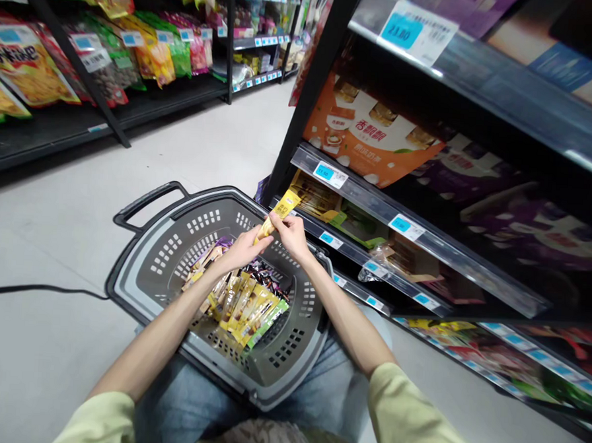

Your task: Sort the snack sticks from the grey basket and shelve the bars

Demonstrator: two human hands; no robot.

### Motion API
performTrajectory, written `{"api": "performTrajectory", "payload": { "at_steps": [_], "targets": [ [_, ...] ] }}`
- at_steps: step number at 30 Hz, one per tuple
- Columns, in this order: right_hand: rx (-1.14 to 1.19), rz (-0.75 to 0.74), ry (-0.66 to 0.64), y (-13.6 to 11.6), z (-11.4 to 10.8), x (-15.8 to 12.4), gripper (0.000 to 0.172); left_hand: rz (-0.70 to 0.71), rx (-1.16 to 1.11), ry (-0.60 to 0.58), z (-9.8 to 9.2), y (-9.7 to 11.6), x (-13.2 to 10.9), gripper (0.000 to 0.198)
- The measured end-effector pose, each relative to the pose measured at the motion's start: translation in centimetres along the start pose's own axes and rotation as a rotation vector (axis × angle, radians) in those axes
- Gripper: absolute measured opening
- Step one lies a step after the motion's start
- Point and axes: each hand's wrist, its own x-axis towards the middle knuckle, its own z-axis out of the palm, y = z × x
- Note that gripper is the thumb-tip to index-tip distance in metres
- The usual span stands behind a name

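A yellow stick sachet (288, 203) is pinched between both my hands, tilted up toward the shelf. My left hand (248, 247) grips its lower end, while the fingers of my right hand (291, 234) close on its middle. Below them sits a grey shopping basket (169, 238) with a black rim. Inside the basket lie several yellow sachets (244, 305) side by side, with a green sachet (268, 324) at their right end. Dark and purple packets (268, 277) lie behind these, partly hidden by my left hand and forearm.
At right, a black shelf unit holds an orange-and-white drink carton (370, 133) above a lower shelf with an open box of yellow packets (314, 195). Bagged snacks (26, 58) fill the left shelves. A black strap (39, 290) runs across the pale floor (52, 235) to the basket.
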Motion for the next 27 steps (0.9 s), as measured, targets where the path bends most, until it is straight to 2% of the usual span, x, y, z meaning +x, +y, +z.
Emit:
{"api": "performTrajectory", "payload": {
  "at_steps": [6,9,18,27],
  "targets": [
    [-0.014,0.048,0.088,-0.2,0.2,0.0,0.072,0.013,0.033,0.017,0.0,0.3,0.0,0.026],
    [-0.07,0.047,0.095,-0.2,0.2,0.0,0.074,0.015,0.045,0.024,0.1,0.3,-0.1,0.027],
    [-0.109,0.007,0.163,-0.9,0.0,-0.2,0.064,0.021,0.043,0.017,0.6,-0.1,0.0,0.033],
    [-0.004,0.013,0.043,0.2,0.4,0.1,0.051,0.005,0.071,0.015,0.7,-0.7,0.0,0.028]
  ]
}}
